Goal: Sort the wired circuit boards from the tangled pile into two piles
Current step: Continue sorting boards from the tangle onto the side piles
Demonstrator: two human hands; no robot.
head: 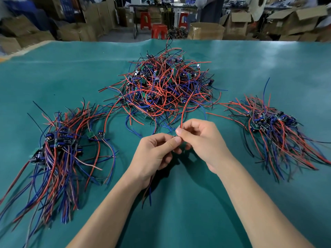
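A tangled pile (164,86) of small circuit boards with red, blue and black wires lies at the middle of the green table. A sorted pile (59,149) lies at the left and another sorted pile (274,126) at the right. Just in front of the tangle, my left hand (154,154) and my right hand (202,140) meet and pinch one small wired board (176,136), mostly hidden by my fingers. Its red wire (185,108) rises from my right fingertips toward the tangle. More of its wires hang below my left palm.
The green table cover (179,203) spreads out in front of me and to both sides. Beyond the table's far edge stand cardboard boxes (206,31), red plastic stools (158,30) and a work table.
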